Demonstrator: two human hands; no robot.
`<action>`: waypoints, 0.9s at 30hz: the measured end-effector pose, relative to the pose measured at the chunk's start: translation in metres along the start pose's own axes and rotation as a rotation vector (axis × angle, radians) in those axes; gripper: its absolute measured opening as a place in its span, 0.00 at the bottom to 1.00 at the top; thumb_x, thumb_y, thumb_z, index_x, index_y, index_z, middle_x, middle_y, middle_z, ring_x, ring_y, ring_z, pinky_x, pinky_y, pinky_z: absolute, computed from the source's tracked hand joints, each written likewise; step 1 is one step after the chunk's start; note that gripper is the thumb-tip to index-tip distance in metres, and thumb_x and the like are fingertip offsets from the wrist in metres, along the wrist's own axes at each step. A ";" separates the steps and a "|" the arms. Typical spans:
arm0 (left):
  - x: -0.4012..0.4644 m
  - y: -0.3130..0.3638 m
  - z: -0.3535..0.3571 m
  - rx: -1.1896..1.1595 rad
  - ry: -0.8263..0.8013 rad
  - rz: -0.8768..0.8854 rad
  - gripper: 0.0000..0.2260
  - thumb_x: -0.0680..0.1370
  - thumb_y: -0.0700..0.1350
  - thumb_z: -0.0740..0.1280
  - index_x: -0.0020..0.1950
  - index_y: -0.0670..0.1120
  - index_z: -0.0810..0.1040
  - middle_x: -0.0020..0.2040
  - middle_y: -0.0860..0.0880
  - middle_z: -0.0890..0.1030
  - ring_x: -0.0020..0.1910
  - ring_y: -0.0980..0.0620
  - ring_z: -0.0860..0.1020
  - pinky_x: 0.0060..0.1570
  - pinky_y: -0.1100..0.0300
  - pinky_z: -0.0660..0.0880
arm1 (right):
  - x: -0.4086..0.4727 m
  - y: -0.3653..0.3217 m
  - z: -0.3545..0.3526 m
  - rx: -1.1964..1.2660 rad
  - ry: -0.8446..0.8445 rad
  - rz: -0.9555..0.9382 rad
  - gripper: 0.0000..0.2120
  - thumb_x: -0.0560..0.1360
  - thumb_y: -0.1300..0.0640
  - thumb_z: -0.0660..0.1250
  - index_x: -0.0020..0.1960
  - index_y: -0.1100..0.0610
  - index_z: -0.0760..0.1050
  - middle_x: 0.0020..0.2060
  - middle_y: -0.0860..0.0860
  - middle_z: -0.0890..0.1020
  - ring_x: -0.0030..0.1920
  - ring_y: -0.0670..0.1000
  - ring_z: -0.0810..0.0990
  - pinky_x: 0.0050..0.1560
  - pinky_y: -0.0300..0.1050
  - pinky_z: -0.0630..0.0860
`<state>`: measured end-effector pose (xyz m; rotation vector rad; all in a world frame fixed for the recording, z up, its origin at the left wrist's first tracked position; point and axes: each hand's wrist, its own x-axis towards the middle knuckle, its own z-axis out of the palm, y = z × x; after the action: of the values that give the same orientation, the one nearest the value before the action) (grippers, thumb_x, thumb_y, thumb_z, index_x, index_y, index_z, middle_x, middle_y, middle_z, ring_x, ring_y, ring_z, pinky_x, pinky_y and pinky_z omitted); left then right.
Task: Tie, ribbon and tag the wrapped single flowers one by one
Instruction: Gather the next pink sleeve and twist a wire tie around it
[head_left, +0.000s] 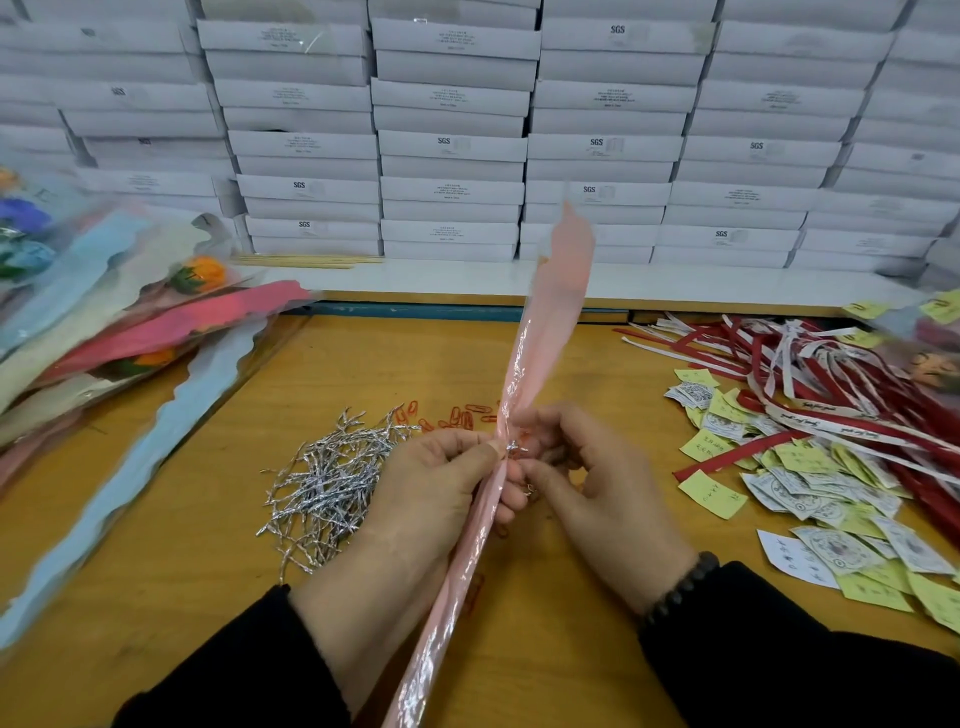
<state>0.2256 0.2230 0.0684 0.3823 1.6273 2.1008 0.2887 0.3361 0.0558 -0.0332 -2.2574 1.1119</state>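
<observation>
Our left hand (441, 483) grips the pink wrapped flower (524, 374) held upright above the table (363, 364), while our right hand (587, 478) pinches the silver twist tie (511, 448) around its narrow waist.

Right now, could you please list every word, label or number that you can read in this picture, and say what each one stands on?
"SGS": printed on many of the stacked white boxes.
Smaller lines of print on the boxes: too small to read.
Script on the white ribbons: blurred, unreadable.
Handwriting on the yellow tags: too small to read.
Round stamps on the white printed tags: unreadable.
</observation>
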 end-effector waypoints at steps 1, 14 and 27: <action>0.000 0.000 0.000 0.003 -0.005 0.000 0.11 0.77 0.34 0.63 0.34 0.39 0.77 0.24 0.43 0.77 0.18 0.54 0.72 0.20 0.67 0.71 | 0.001 0.001 -0.002 -0.099 0.004 -0.076 0.14 0.72 0.68 0.67 0.48 0.48 0.75 0.39 0.47 0.78 0.41 0.43 0.75 0.44 0.34 0.72; -0.005 0.004 0.005 0.048 -0.055 0.071 0.05 0.76 0.34 0.65 0.40 0.37 0.77 0.26 0.45 0.78 0.19 0.54 0.74 0.20 0.66 0.71 | 0.007 -0.004 -0.008 -0.077 -0.166 0.085 0.09 0.79 0.60 0.58 0.40 0.57 0.71 0.33 0.47 0.75 0.34 0.46 0.71 0.37 0.43 0.70; -0.002 0.005 0.001 0.058 0.024 0.029 0.06 0.76 0.33 0.64 0.38 0.37 0.74 0.23 0.46 0.77 0.18 0.56 0.73 0.19 0.68 0.70 | 0.003 -0.001 -0.007 -0.338 -0.063 -0.099 0.05 0.73 0.65 0.67 0.46 0.57 0.75 0.40 0.47 0.75 0.40 0.43 0.73 0.40 0.39 0.72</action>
<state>0.2266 0.2220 0.0736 0.4033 1.7094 2.0898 0.2904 0.3408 0.0611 -0.0237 -2.4517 0.6799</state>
